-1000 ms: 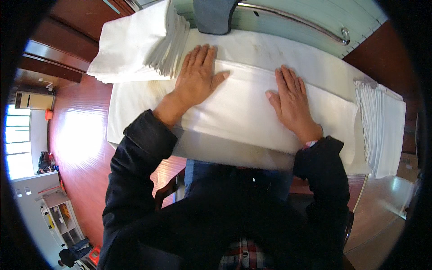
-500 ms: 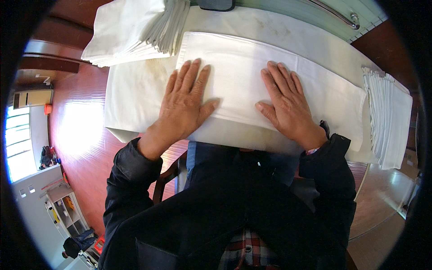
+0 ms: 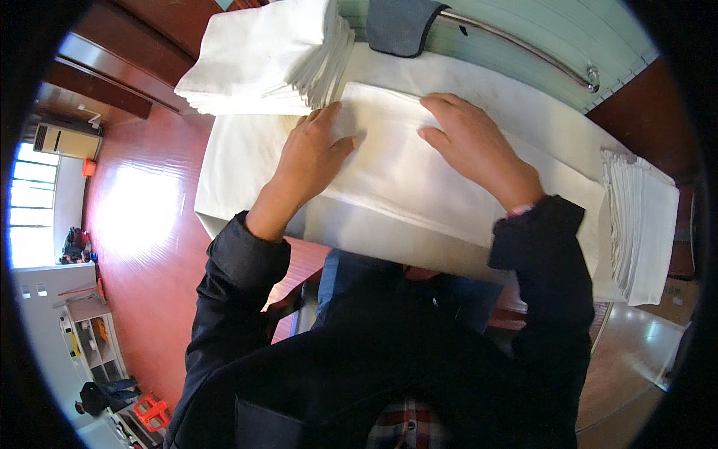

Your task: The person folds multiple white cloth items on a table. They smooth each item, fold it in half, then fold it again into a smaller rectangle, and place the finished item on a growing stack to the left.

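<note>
A long folded white cloth (image 3: 389,168) lies across a table covered with a pale, stained cloth (image 3: 247,150). Over its left end rests my left hand (image 3: 313,150), fingers lightly bent at the edge and thumb spread apart on the fabric. My right hand (image 3: 479,146) reaches to the far edge of the same cloth, its fingers bent there and its thumb apart from them. At the far left stands a stack of folded white cloths (image 3: 262,56). Another stack of white cloths (image 3: 645,224) hangs over the table's right end.
Beyond the table, a metal rail (image 3: 516,45) runs along a pale green panel, with a dark grey cloth (image 3: 400,28) draped at its left. Reddish flooring (image 3: 149,247) spreads leftward. A shelf unit (image 3: 93,337), an orange stool (image 3: 152,411) and a person (image 3: 108,395) are at lower left.
Both hands lay flat on the cloth before. My left hand's fingers have bent at the left end; my right hand has moved left and away, to the far edge. The view has shifted.
</note>
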`<state>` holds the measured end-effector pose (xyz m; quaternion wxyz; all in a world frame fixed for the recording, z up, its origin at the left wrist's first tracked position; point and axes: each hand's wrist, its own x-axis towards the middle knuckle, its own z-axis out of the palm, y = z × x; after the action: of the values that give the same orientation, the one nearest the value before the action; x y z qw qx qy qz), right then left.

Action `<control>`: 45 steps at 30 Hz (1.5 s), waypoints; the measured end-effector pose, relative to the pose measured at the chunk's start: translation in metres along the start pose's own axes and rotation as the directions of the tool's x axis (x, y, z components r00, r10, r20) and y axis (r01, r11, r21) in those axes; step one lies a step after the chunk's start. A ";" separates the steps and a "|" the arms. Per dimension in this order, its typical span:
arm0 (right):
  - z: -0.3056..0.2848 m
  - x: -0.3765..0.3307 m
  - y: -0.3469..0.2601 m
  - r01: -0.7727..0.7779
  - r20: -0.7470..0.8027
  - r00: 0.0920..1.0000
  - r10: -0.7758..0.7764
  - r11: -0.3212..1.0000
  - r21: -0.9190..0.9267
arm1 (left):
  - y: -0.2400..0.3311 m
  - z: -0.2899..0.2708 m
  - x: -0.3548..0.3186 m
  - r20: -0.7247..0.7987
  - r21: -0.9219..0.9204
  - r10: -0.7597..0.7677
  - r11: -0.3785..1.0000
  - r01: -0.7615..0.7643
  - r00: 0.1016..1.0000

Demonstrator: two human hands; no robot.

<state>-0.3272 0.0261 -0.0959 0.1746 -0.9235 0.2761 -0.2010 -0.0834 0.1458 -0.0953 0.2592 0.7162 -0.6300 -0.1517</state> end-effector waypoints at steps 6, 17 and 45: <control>0.063 0.062 0.020 -0.027 -0.183 0.983 0.033 0.999 0.035 | -0.003 0.018 0.039 -0.118 0.046 0.090 0.995 -0.085 0.989; 0.070 0.057 0.026 0.057 -0.230 0.973 0.005 0.963 0.263 | -0.004 0.031 0.029 -0.147 0.105 0.375 0.926 -0.363 0.915; 0.074 0.056 0.033 -0.036 -0.196 0.975 0.105 0.945 0.326 | -0.001 0.007 -0.007 -0.101 -0.162 -0.188 0.972 0.170 0.977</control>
<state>-0.2643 -0.0165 -0.1581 0.2992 -0.8457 0.2899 -0.3336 -0.0873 0.1516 -0.1028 0.3344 0.7560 -0.5331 -0.1802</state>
